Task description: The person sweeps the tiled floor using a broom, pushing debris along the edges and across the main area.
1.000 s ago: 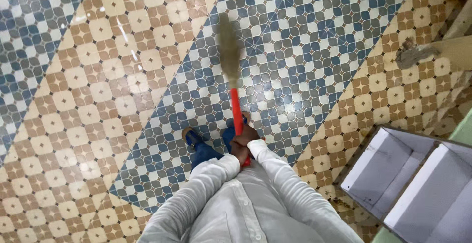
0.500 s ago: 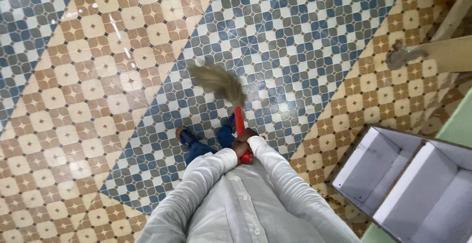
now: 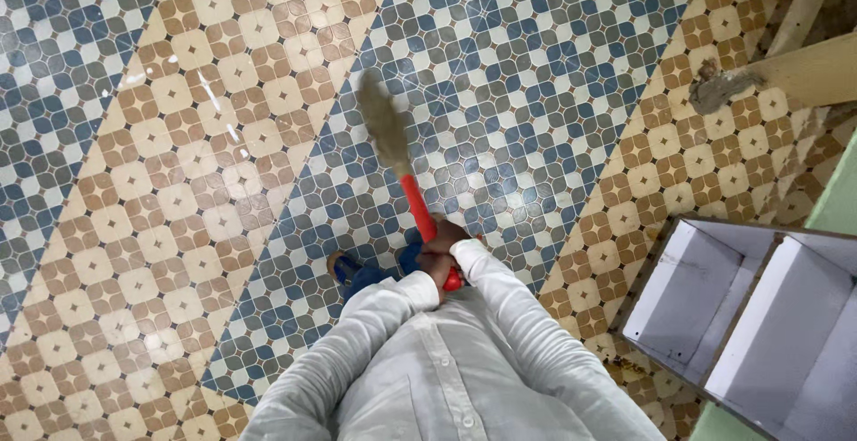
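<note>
Close in front of my body, my left hand [image 3: 433, 275] and my right hand [image 3: 445, 237] are clasped together on the red handle [image 3: 415, 205] of a broom. The right hand sits a little higher on the handle than the left. The broom's tan bristle head [image 3: 384, 122] points forward and slightly left, over the blue and grey band of the patterned tile floor [image 3: 553, 93]. Both arms are in white sleeves.
My feet in blue shoes [image 3: 345, 268] stand just below the handle. A white open box with dividers [image 3: 745, 312] stands on the floor at the lower right. A wooden plank [image 3: 808, 70] with a grey lump at its end lies at the upper right.
The broom head swept in toward my feet, bending left, then swung back out forward. It now points slightly left of where it started. My hands stayed on the handle.
</note>
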